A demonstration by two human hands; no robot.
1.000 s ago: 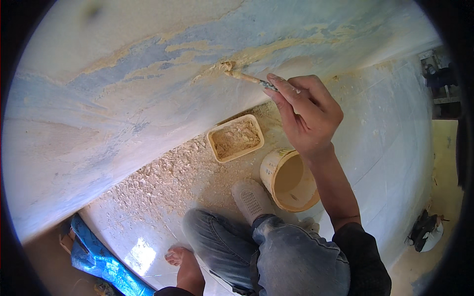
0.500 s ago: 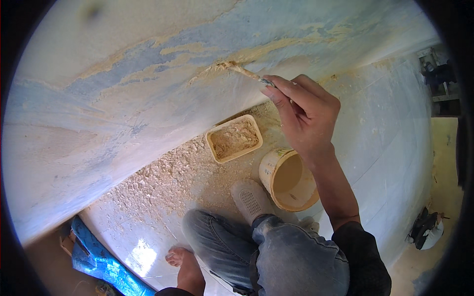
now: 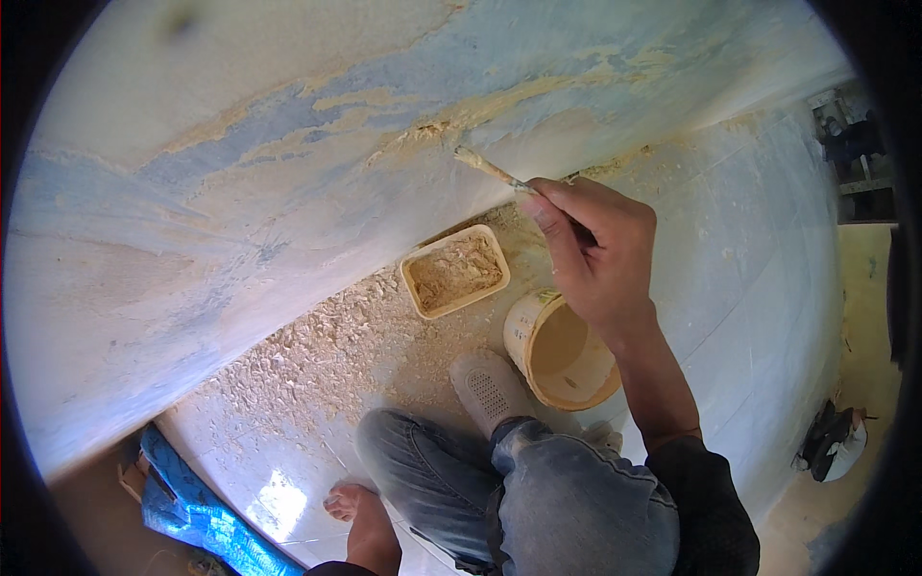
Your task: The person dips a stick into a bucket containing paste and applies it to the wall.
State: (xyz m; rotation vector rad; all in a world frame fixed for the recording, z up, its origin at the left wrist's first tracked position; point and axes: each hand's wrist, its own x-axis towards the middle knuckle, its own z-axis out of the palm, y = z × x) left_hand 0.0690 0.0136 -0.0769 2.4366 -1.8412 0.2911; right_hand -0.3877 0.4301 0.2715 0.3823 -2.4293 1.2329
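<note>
My right hand (image 3: 607, 245) pinches a thin stick-like tool (image 3: 495, 171) between thumb and fingers. Beige putty cakes its far end, and the exact kind is unclear. The tip is beside a patched strip of wet putty (image 3: 423, 139) on the blue-white wall (image 3: 317, 206); whether it touches I cannot tell. Under the wall stands a cream rectangular tub (image 3: 454, 313) with putty inside. A round bucket (image 3: 523, 336) of cloudy liquid is below my right wrist. My left hand (image 3: 351, 502) hangs low beside my knee, fingers loosely bent and apart, with nothing seen in it.
Crumbs of scraped plaster (image 3: 317, 350) cover the tiled floor along the wall. A sandal-shod foot (image 3: 488, 387) stands between tub and bucket. Blue sheeting (image 3: 216, 523) lies at the lower left. Dark and white items (image 3: 834, 442) sit at the far right.
My right hand has drawn the tool off the putty strip, slightly down and to the right. The tub and bucket stay put, and my left hand has barely moved.
</note>
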